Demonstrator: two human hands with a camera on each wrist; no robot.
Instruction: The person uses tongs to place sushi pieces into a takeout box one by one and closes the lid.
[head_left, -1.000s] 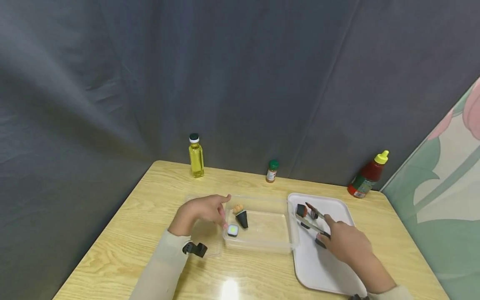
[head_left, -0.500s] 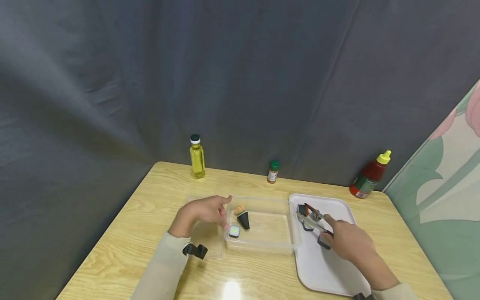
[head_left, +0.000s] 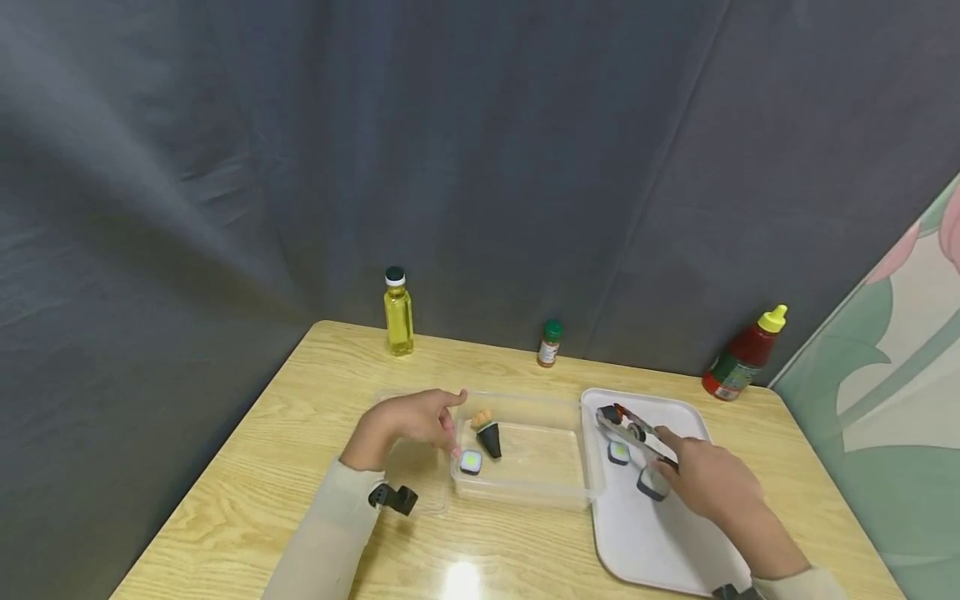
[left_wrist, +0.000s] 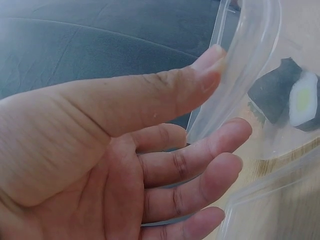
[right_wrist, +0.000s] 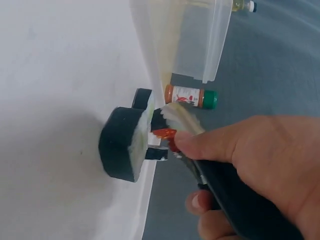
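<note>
My left hand (head_left: 420,421) is at the left wall of a clear plastic container (head_left: 525,500), fingers loosely extended, thumb over the rim in the left wrist view. Inside lie a black cone-shaped hand roll (head_left: 490,440) with an orange top and a square sushi roll (head_left: 470,462) with a yellow-green centre. My right hand (head_left: 708,475) grips black-handled tongs (right_wrist: 240,200) over the white tray (head_left: 637,550). The tong tips close around a black sushi roll (head_left: 611,414) with orange-red filling. Other rolls sit nearby: a small square one (head_left: 618,452) and a larger one (head_left: 651,483).
Along the table's back edge stand an oil bottle (head_left: 399,321), a small green-capped spice jar (head_left: 551,343) and a red sauce bottle (head_left: 742,358) with a yellow cap. A clear flat lid (head_left: 429,502) lies under my left wrist. Dark cloth hangs behind.
The tong tips have drawn closer together on the black roll, which has turned. My right hand has shifted slightly right. My left hand stays at the container wall.
</note>
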